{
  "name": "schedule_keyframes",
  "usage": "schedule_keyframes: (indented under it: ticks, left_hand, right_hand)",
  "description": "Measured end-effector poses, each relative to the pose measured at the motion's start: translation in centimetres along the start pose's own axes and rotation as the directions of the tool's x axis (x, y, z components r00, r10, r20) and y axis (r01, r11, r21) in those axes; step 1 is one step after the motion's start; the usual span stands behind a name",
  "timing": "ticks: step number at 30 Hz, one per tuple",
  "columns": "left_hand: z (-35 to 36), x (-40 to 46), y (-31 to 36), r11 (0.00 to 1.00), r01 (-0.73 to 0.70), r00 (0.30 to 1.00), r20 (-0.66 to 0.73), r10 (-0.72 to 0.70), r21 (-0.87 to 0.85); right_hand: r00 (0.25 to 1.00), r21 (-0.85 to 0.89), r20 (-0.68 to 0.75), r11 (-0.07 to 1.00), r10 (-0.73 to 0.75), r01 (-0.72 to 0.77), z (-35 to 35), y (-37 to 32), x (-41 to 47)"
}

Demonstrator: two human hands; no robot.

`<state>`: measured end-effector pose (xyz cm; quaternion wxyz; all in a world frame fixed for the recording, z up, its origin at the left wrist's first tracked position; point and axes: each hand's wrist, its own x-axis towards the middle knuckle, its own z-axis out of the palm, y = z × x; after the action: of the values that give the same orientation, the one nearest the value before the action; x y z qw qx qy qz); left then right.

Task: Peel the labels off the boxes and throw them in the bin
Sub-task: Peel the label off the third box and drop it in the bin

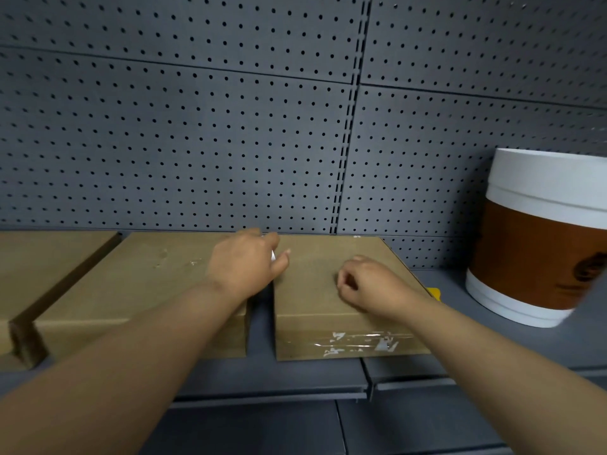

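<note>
Head view: left hand (244,262) pinches small white label scrap (272,255) over gap between middle box (138,290) and right box (328,290). Right hand (364,284) half-curled, empty (seems), resting on right box. Bin (538,238) far right on shelf (460,323), nearer right hand.

Three boxes lie side by side on the shelf (460,362), in front of the pegboard (197,142): the left box (39,267) at the left edge, the middle box (131,290) beside it, and the right box (328,307) set apart from the middle one by a narrow gap. The bin (538,244) stands on the shelf well to the right of the right box. The left hand (244,264) rests over the gap between the middle and right boxes, and the right hand (368,284) lies on top of the right box.
</note>
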<state>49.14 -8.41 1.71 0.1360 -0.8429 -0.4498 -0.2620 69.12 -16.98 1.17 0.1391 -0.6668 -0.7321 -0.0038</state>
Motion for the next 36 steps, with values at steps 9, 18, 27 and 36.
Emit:
schedule_keyframes:
  ticks: [9,18,27,36]
  left_hand:
    - [0.4,0.0,-0.1,1.0,0.0,1.0,-0.011,0.0,-0.012]
    - [1.0,0.3,-0.9,1.0,-0.001,0.999,-0.033,0.0,-0.013]
    - [1.1,0.5,-2.0,1.0,0.009,1.0,-0.02,-0.009,-0.003]
    - [1.2,1.0,-3.3,0.999,0.036,0.999,-0.028,-0.036,0.003]
  right_hand:
    - [0.998,0.047,0.032,0.998,-0.052,0.05,0.7,-2.0,0.0]
    - [0.985,0.083,0.01,0.982,-0.173,0.172,2.0,-4.3,0.5]
    - [0.984,-0.062,-0.093,0.985,0.153,-0.159,1.6,-0.8,5.0]
    - [0.99,-0.046,0.0,0.989,0.144,-0.143,1.8,-0.2,8.0]
